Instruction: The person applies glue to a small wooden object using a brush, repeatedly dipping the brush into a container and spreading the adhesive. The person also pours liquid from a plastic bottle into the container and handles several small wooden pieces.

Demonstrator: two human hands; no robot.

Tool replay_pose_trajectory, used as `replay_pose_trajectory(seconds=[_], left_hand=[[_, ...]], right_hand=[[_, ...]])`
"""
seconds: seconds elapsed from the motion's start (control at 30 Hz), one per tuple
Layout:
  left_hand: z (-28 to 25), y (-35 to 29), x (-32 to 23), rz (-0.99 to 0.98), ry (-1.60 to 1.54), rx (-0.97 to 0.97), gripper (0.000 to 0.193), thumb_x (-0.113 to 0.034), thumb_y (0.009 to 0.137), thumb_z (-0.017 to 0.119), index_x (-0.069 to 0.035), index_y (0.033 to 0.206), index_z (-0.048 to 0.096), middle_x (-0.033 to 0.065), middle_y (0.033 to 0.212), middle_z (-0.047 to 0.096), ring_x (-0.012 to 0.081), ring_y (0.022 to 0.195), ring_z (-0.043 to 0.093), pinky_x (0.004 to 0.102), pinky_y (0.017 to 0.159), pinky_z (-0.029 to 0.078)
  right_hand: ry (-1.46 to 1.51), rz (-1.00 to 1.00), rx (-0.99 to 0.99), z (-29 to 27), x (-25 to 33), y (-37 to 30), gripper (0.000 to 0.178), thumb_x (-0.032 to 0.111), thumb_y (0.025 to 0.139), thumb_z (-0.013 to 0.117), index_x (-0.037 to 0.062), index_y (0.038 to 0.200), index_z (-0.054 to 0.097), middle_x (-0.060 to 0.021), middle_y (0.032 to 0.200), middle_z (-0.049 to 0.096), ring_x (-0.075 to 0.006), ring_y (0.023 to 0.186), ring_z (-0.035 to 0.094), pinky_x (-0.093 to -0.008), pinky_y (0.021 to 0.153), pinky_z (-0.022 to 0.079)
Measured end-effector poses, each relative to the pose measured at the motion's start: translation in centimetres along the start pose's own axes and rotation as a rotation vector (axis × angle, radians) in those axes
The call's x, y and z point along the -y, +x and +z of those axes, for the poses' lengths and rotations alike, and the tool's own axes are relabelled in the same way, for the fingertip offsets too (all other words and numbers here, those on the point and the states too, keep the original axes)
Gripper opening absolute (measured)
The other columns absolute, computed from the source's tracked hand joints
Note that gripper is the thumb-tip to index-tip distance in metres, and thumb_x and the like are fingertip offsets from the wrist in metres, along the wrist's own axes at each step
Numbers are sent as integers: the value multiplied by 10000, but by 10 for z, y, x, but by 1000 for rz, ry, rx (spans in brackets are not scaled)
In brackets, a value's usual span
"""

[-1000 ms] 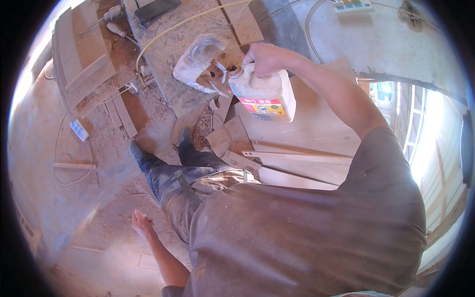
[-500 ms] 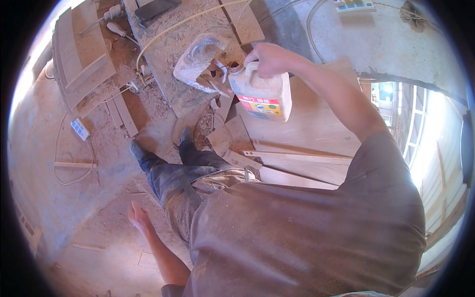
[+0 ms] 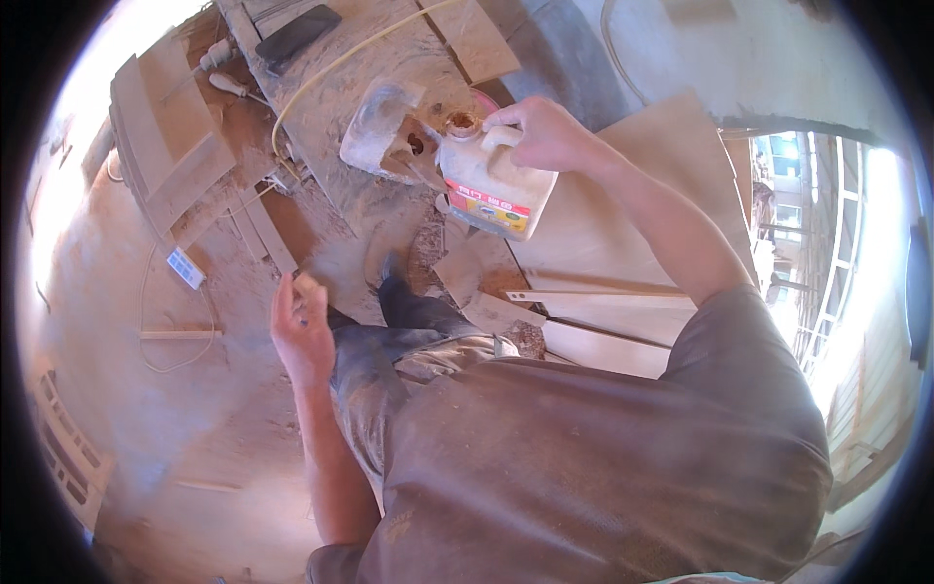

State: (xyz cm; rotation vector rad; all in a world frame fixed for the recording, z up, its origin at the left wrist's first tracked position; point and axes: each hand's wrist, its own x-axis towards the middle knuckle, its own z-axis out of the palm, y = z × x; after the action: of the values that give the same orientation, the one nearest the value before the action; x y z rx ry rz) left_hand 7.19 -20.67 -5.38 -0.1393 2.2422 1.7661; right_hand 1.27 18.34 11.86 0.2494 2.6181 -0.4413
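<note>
My right hand (image 3: pixel 547 133) grips the handle of a white plastic jug (image 3: pixel 493 182) with a red and yellow label. The jug's round mouth is uncapped and it hangs over the dusty workbench (image 3: pixel 341 107). Just left of the jug lies a crumpled clear plastic bag (image 3: pixel 381 127). My left hand (image 3: pixel 302 333) is raised beside my left leg, pinching a small pale object, perhaps the jug's cap (image 3: pixel 309 284), between its fingertips. My dark boots (image 3: pixel 413 307) stand on the sawdust-covered floor below the bench.
A black phone (image 3: pixel 297 34) and a yellow cord (image 3: pixel 321 78) lie on the bench. Plywood sheets (image 3: pixel 652 195) lean at the right; stacked boards (image 3: pixel 161 136) sit at the left. A white power strip (image 3: pixel 185 268) with its cable lies on the floor.
My left hand has risen from low by my side to hip height, now showing a small pale object. The jug has shifted slightly left and tilted more upright over the bench.
</note>
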Motion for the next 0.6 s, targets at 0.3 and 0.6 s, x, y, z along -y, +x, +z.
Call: replay_pose_trajectory(seconds=[0.3,0.6], left_hand=[[55,8,-62,130,33,134,468,-102,911,767,96,1310,622,139,1106,686,222,960,659,338,865,519],[136,25,-120,356,75,205,489,-149,906,788,88,1303,630,183,1135,703,287,986,672,378,875,531]], right_hand=[[120,62,-183,30,-27,-18,523,27,716,646,121,1215,770,-172,1118,759,-338,1023,727,-410,875,562],[224,68,-302,53,-29,-57,527,9,734,641,117,1240,737,-183,1079,753,-358,966,727,-403,830,576]])
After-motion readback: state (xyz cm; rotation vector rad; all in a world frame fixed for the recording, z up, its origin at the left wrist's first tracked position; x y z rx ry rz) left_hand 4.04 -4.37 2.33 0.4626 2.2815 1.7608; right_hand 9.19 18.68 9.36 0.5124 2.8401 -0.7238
